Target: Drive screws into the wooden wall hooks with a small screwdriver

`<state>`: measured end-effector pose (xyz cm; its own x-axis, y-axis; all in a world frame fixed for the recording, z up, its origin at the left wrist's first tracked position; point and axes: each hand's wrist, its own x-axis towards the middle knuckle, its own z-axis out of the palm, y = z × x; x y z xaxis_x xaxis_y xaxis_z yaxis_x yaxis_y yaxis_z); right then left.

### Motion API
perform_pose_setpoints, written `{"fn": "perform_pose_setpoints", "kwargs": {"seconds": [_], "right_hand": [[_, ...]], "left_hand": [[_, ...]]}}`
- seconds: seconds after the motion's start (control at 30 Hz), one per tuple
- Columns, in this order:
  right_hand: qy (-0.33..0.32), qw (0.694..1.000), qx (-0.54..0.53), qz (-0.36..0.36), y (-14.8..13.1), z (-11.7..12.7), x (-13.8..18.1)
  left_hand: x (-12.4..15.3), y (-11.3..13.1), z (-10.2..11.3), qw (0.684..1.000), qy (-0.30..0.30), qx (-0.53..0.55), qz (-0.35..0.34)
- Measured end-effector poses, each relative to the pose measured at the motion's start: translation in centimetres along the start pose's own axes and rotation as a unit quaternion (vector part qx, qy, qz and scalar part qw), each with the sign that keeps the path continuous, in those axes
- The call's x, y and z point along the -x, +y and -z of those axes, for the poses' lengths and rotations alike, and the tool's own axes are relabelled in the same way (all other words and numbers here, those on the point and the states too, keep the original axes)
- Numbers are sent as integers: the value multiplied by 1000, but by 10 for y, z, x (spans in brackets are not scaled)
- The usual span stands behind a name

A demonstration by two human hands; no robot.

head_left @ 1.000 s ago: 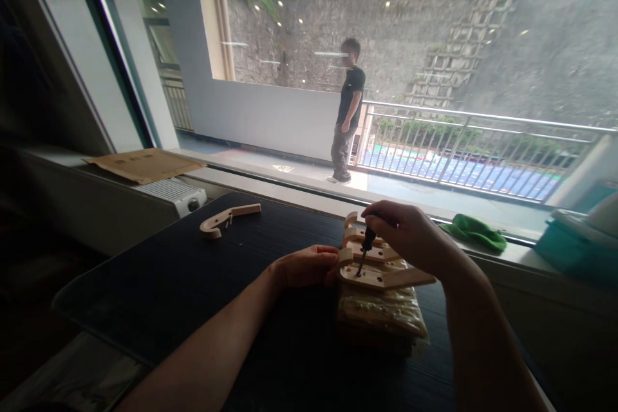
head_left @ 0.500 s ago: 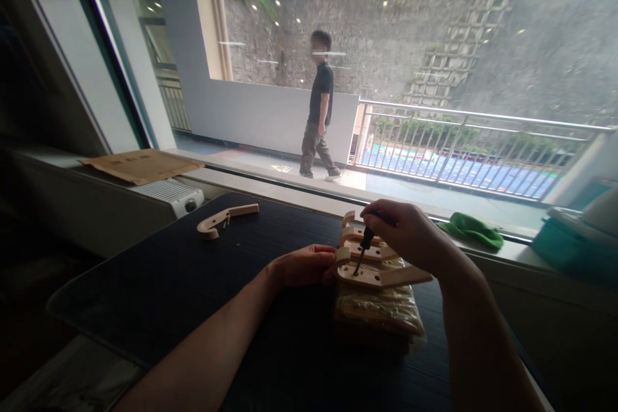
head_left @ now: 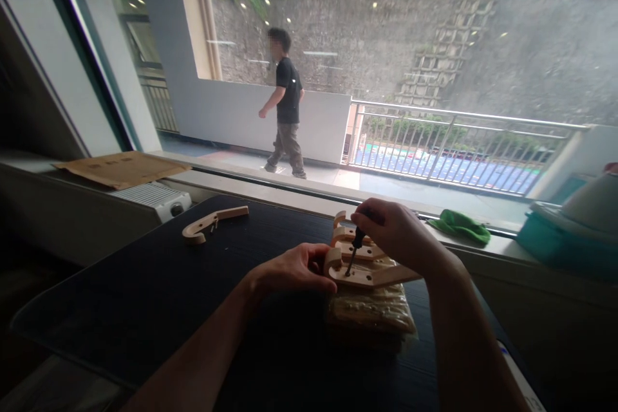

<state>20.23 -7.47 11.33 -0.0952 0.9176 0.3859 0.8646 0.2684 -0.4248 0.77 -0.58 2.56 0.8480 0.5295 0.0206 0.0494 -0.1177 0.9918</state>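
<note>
A: The stacked hook pieces [head_left: 360, 273]?
B: Bare pale wood, smooth, matt. Under them, a glossy, crinkled plastic bag [head_left: 374, 315].
A: The screwdriver [head_left: 354, 246] on them?
B: Black matt handle, dull metal shaft.
A: Worktop [head_left: 159, 283]?
B: Dark, matt. Behind the stack, a soft green cloth [head_left: 458, 225].

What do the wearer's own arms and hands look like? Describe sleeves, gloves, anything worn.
Both are bare. The left hand and right hand have no gloves, and no ring shows in this dim view. The left forearm and right forearm carry no sleeve as far as the picture's lower edge, and no watch or band shows at either wrist.
</note>
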Motion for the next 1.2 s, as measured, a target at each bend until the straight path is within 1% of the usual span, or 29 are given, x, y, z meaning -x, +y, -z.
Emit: {"fn": "perform_pose_setpoints", "kwargs": {"seconds": [0.1, 0.27, 0.43, 0.57, 0.67, 0.87, 1.03, 1.2], "right_hand": [[1, 1000, 5, 6, 0, -1, -1], [10, 1000, 17, 3, 0, -3, -2], [11, 1000, 24, -4, -2, -1, -1], [16, 999, 29, 4, -2, -2, -1], [15, 999, 28, 5, -1, -3, -2], [19, 1000, 21, 11, 0, -3, 0], [-16, 999, -26, 20, 2, 0, 1], [8, 1000, -16, 2, 3, -1, -1]], "left_hand": [[-4, -3, -9, 998, 40, -37, -14], [-6, -8, -13, 993, 74, -94, -24], [-4, -7, -17, 987, 95, -128, -35], [-4, -6, -19, 983, 107, -133, -64], [-4, -4, -20, 984, 103, -127, -76], [-3, 1, -20, 989, 83, -108, -48], [-3, -2, -19, 992, 76, -89, -49], [-5, -7, -17, 990, 81, -96, -59]]}}
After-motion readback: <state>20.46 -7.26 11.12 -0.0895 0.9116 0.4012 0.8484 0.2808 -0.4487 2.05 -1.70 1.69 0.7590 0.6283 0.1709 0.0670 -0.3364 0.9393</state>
